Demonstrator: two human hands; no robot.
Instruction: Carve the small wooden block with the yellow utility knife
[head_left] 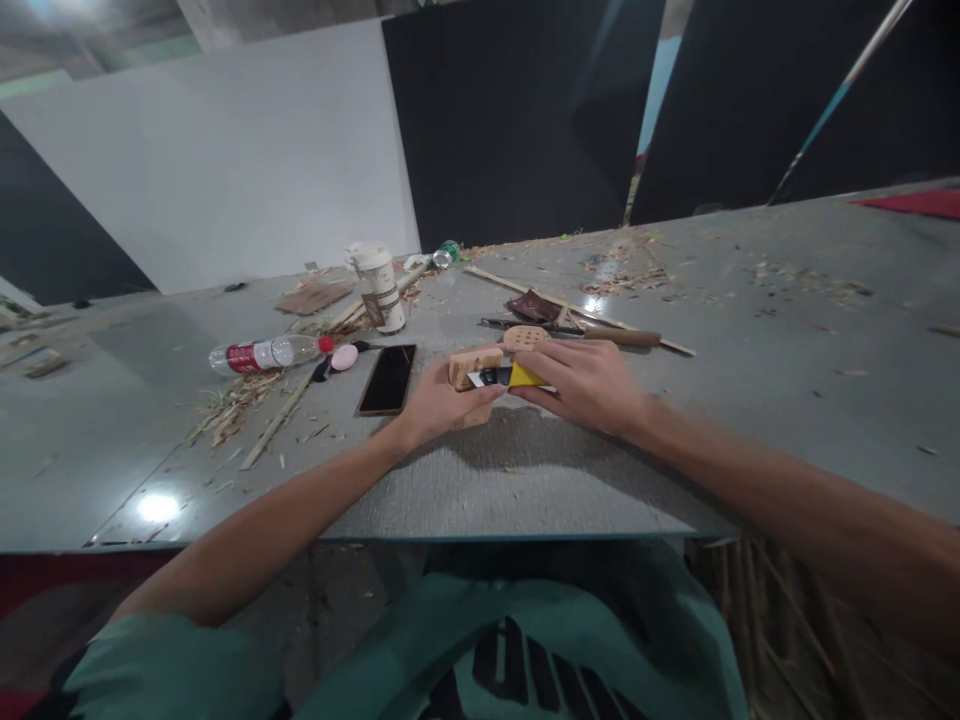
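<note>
My left hand (439, 402) is closed around a small block of wood (474, 364) just above the near part of the table. In my right hand (589, 382) is a yellow and black utility knife (525, 374), its blade pointing left against or very close to the face of the block. My left thumb lies just below the blade. Behind the knife sits a pinkish oval piece with small holes (525, 338). A phone (387, 380) with a dark screen lies flat, left of my left hand.
Left on the grey table (712, 420) lie a plastic bottle (270, 354), a pink round thing (344, 357) and wood shavings (244, 400). A white cup (379, 288) stands behind the phone, near a green can (445, 254). A wooden-handled tool (622, 337) lies behind my right hand.
</note>
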